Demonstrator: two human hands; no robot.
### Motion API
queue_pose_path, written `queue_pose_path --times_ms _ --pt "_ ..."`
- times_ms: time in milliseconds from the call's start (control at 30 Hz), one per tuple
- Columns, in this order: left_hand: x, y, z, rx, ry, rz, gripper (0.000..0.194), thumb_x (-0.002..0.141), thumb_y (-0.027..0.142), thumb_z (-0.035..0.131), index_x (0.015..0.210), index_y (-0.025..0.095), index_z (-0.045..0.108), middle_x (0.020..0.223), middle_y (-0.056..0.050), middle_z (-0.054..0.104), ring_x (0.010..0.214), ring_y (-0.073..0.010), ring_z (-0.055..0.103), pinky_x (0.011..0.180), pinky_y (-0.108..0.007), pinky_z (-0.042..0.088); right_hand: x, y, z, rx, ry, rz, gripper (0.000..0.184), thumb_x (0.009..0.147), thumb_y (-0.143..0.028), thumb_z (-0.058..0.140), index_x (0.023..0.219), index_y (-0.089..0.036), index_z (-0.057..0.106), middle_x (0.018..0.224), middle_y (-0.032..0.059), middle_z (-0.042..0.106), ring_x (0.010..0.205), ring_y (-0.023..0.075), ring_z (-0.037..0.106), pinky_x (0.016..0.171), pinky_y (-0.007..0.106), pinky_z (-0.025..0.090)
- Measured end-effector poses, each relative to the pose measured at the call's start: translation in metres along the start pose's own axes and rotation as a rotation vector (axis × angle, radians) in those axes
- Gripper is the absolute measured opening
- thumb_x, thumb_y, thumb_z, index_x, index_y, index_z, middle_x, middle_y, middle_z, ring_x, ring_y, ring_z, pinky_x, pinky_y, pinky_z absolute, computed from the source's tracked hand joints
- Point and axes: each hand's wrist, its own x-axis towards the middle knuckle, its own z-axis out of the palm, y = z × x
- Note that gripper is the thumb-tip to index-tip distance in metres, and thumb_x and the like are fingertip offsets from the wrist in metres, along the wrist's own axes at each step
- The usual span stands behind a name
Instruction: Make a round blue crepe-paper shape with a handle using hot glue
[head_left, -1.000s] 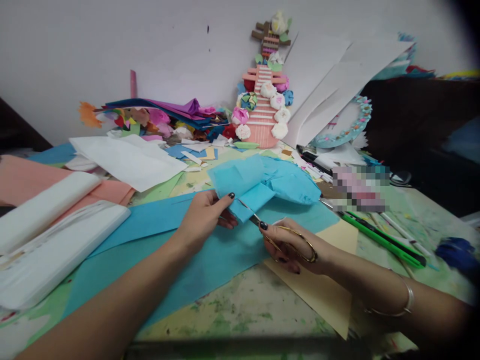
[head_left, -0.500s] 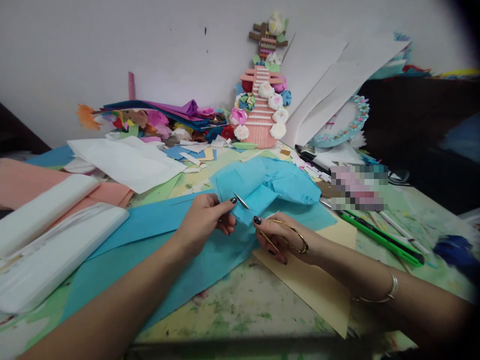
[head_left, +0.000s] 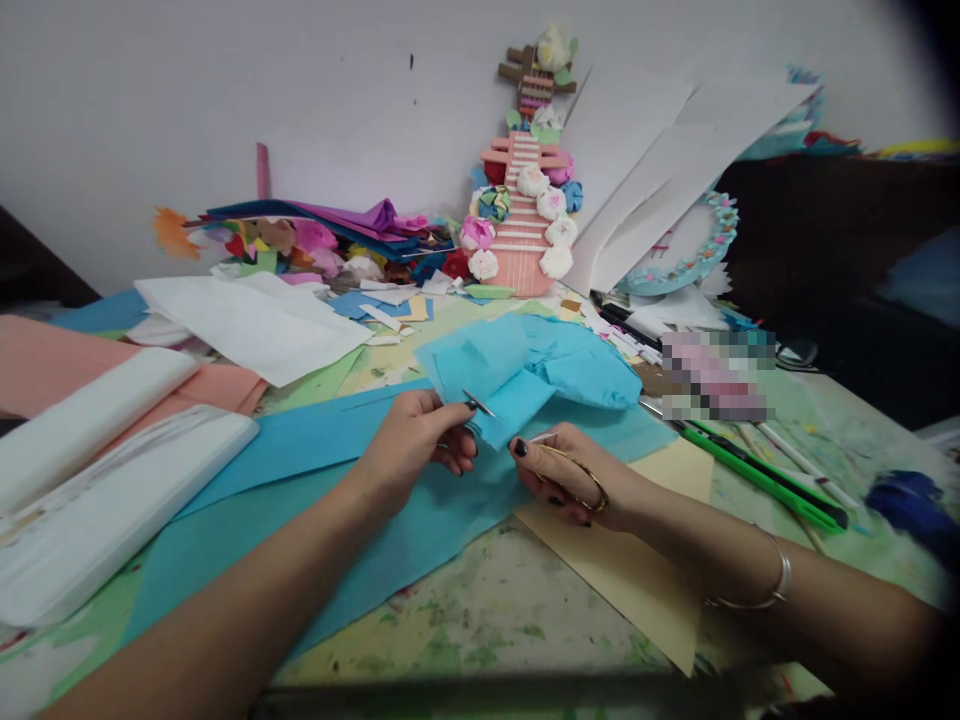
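Head view: from where I stand, both hands are busy over the middle of the bench. The left hand pinches the near left edge of the folded paper, a light blue wad, its dark-nailed thumb on top and fingers curled beneath. Facing it, the right hand is closed round the gold handles of the scissors. Their blades point left and away, lying over the paper right by the left thumb; whether they are biting into it, I can't tell. A silver bangle circles the right wrist.

Just right of the wad and on its far side sits a crumpled blue bunch. Beneath all this spreads a thin blue sheet, with a bluer strip running off to the left. Cream card lies under the right forearm.

Over on the left, a white roll and a white pack rest near salmon paper. On the right lies a green cutter, with a dark blue bundle beyond it. At the far side, a pink paper guitar trimmed with flowers stands upright against the wall.
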Motion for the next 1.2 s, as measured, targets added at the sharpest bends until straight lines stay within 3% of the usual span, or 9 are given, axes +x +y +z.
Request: queue_pose_path --times_ms 333,433,567,700,800,900,1067,1200 --pt "0.002 0.001 0.0 0.196 0.033 -0.018 0.023 0.068 0.031 0.064 0.061 0.012 0.055 0.051 -0.007 0.062 0.044 -0.0155 0.058 0.043 -0.025 0.047 -0.002 0.006 -0.001 0.008 0.009 0.04 0.055 0.07 -0.066 0.063 0.056 -0.017 0.041 0.041 -0.009 0.035 0.027 0.0025 0.031 0.025 0.014 0.024" --pt "0.003 0.0 -0.002 0.254 0.052 0.058 0.028 0.063 0.035 0.069 0.072 0.011 0.058 0.062 -0.007 0.064 0.054 -0.0194 0.062 0.047 -0.029 0.051 -0.005 0.007 -0.002 0.042 -0.009 0.068 0.055 0.072 -0.066 0.061 0.056 -0.016 0.043 0.041 -0.0089 0.035 0.026 0.0023 0.03 0.025 0.014 0.023" --pt "0.003 -0.002 -0.003 0.113 -0.051 0.151 0.04 0.059 0.035 0.075 0.089 0.012 0.061 0.085 -0.007 0.066 0.074 -0.0193 0.063 0.059 -0.029 0.056 -0.013 0.008 -0.003 0.127 -0.087 0.103 0.061 0.076 -0.072 0.051 0.054 -0.015 0.046 0.041 -0.0066 0.037 0.026 0.004 0.032 0.026 0.016 0.025" --pt "0.004 -0.006 0.0 -0.084 -0.201 0.079 0.041 0.068 0.039 0.072 0.098 0.014 0.062 0.092 -0.007 0.068 0.078 -0.0198 0.065 0.06 -0.028 0.055 -0.033 0.008 -0.007 0.133 -0.148 0.11 0.063 0.078 -0.071 0.048 0.051 -0.015 0.045 0.042 -0.0049 0.038 0.027 0.0046 0.034 0.028 0.017 0.026" --pt "0.006 -0.01 0.004 -0.2 -0.18 0.006 0.04 0.071 0.042 0.068 0.097 0.013 0.063 0.085 -0.008 0.068 0.068 -0.0196 0.066 0.056 -0.029 0.054 -0.053 0.009 -0.013 0.102 -0.182 0.128 0.061 0.08 -0.069 0.048 0.052 -0.015 0.046 0.043 -0.0046 0.038 0.029 0.0048 0.037 0.03 0.018 0.025" --pt "0.006 -0.012 0.007 -0.157 -0.134 -0.015 0.033 0.067 0.034 0.073 0.09 0.013 0.064 0.077 -0.005 0.067 0.061 -0.0161 0.063 0.055 -0.028 0.054 -0.072 0.008 -0.019 0.045 -0.185 0.156 0.06 0.08 -0.07 0.047 0.053 -0.016 0.045 0.043 -0.0046 0.037 0.032 0.005 0.038 0.033 0.018 0.025" --pt "0.001 -0.016 0.012 -0.119 -0.171 -0.052 0.027 0.062 0.03 0.076 0.079 0.013 0.064 0.075 -0.004 0.067 0.062 -0.0156 0.063 0.061 -0.03 0.055 -0.102 0.004 -0.026 -0.006 -0.152 0.179 0.06 0.074 -0.075 0.05 0.058 -0.017 0.045 0.046 -0.0038 0.039 0.035 0.0056 0.036 0.035 0.02 0.026" --pt "-0.004 -0.02 0.016 -0.13 -0.334 0.003 0.029 0.068 0.03 0.073 0.09 0.013 0.066 0.09 -0.008 0.07 0.071 -0.0174 0.066 0.07 -0.032 0.055 -0.124 0.014 -0.03 -0.127 0.118 0.214 0.063 0.068 -0.078 0.052 0.08 -0.017 0.052 0.059 -0.0014 0.046 0.042 0.0078 0.04 0.039 0.022 0.029"
